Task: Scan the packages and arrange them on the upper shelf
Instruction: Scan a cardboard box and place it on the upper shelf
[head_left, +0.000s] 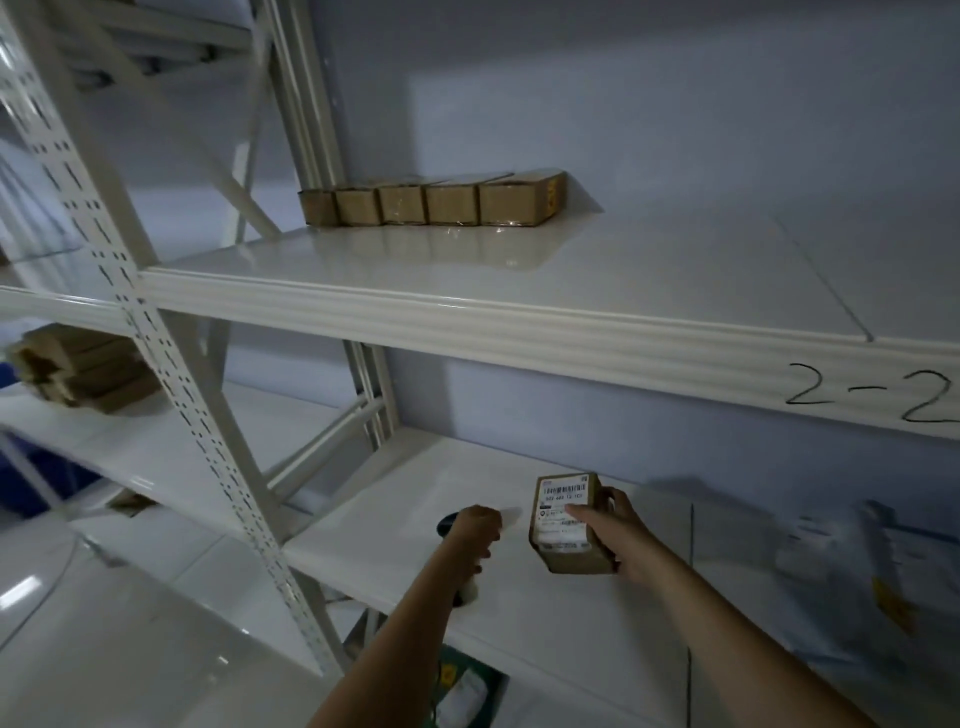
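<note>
Step in hand, as judged: scanning one package before it goes up.

Right hand (618, 535) grasps a small cardboard package (569, 522) from its right side, thumb laid across the label, held just above the lower shelf (405, 540). The barcode label (565, 493) faces up and toward the camera.

Left hand (475, 527) is closed around a dark handheld scanner (448, 522), just left of the package; its nose is mostly hidden behind the hand.

Five like boxes (431, 202) stand in a touching row at the back left of the upper shelf (519, 322), marked "2-2".

To do it well:
- turn the scanner window squarely onto the barcode
- keep the thumb clear of the bars
- hold the package still and tilted to avoid glare
- after the read, likely seat it against the right end of the row, flush and same way round
</note>
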